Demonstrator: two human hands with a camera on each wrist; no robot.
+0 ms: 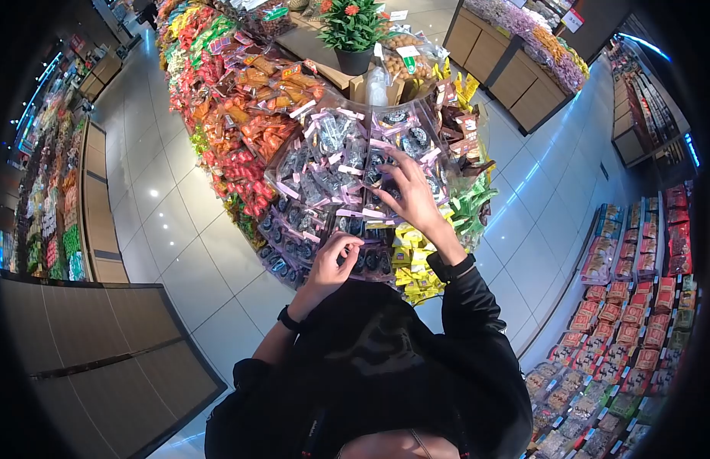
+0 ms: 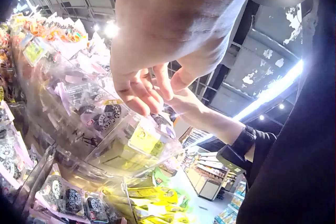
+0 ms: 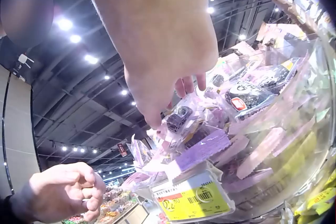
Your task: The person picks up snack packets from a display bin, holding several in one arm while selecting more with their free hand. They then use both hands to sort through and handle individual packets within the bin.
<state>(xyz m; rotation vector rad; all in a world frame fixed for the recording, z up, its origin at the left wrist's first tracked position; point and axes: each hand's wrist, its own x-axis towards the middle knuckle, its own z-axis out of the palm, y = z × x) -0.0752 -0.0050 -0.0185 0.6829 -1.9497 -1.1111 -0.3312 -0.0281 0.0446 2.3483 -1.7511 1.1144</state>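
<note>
My right hand point(image 1: 417, 200) reaches over a clear bin of small purple-edged packets point(image 1: 397, 118) with dark contents. Its thumb and fingers are bent and spread apart, low among the packets. In the right wrist view, the thumb tip is right beside one dark packet point(image 3: 178, 119), with the other fingertips point(image 3: 201, 82) farther over the pile. My left hand point(image 1: 333, 264) hovers at the near edge of the display, its fingers loosely curled with nothing in them. Below it lie more dark packets point(image 1: 297, 249). A yellow price tag point(image 3: 194, 198) is fixed to the bin's front.
Yellow packets point(image 1: 417, 260) and green ones point(image 1: 471, 203) lie right of the bin; orange packets point(image 1: 267, 99) and red ones point(image 1: 236, 164) are heaped at left. A potted plant point(image 1: 353, 38) stands behind. Shelves of packaged goods point(image 1: 619, 321) line the right side.
</note>
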